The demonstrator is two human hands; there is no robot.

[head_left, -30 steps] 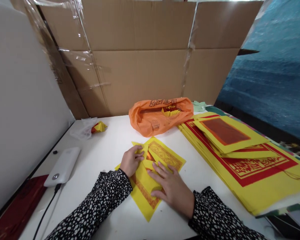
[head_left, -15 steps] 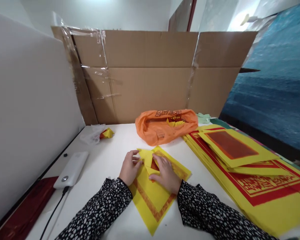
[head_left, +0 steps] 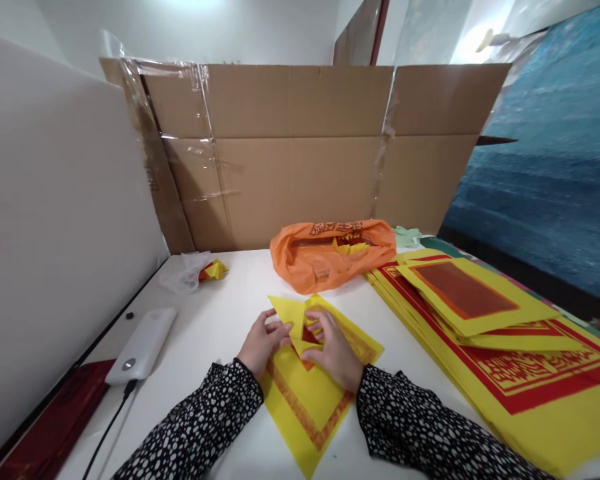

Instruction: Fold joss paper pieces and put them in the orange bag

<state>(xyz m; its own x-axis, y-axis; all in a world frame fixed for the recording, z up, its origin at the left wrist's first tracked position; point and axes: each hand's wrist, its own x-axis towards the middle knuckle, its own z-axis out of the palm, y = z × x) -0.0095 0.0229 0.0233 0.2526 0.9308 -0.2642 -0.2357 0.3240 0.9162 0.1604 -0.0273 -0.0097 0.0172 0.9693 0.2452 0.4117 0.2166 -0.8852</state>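
Note:
A folded yellow and red paper piece (head_left: 291,315) is held between both hands, over a flat yellow sheet with an orange-red border (head_left: 305,393) that lies turned cornerwise on the white table. My left hand (head_left: 264,341) grips the folded piece at its left edge, fingers curled against it. On the right side, my right hand (head_left: 334,348) pinches the same piece, its thumb low at a flap and its fingers bent above. A red inner face shows between the flaps. The fingertips partly cover the folds.
An orange plastic bag (head_left: 330,260) holding folded paper stands behind the hands. Stacked yellow and red sheets (head_left: 530,373) lie right. At left are a white power bank (head_left: 143,347) with a cable, a folded yellow piece (head_left: 215,269) by clear plastic, and a dark red packet (head_left: 60,420). Cardboard (head_left: 300,180) stands behind.
The folded piece's left flap now stands out further to the left, and the piece looks more raised and opened. The right hand's fingers have bent more. Both hands still hold it.

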